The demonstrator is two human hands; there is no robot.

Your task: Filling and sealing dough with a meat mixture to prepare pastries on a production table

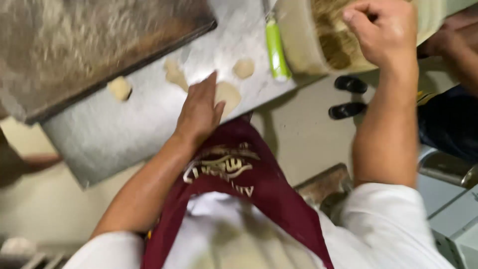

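1. The flattened dough piece (229, 95) lies on the floured counter (124, 129), near its front edge, and partly under the left hand. It looks soft, light and limp, likely to stretch or tear if pinched at one spot; I judge it best lifted with flat fingers slid under its edge, the flour keeping it from sticking.
2. The left hand (199, 112) is spread open, palm down, fingers straight and together, resting on the counter with its thumb side touching the dough piece. It grips nothing.
3. The right hand (383, 30) is curled into a loose fist well to the right of the dough piece, above a round pale tub (303, 50) with something brownish inside. Whether it holds anything I cannot tell.
4. Smaller dough bits sit beyond the dough piece: one (244, 68) just behind it, another (174, 74) to its left, and one (119, 88) further left at the edge of a dark board (89, 45).
5. A green-handled tool (276, 50) lies behind and right of the dough piece, beside the tub.
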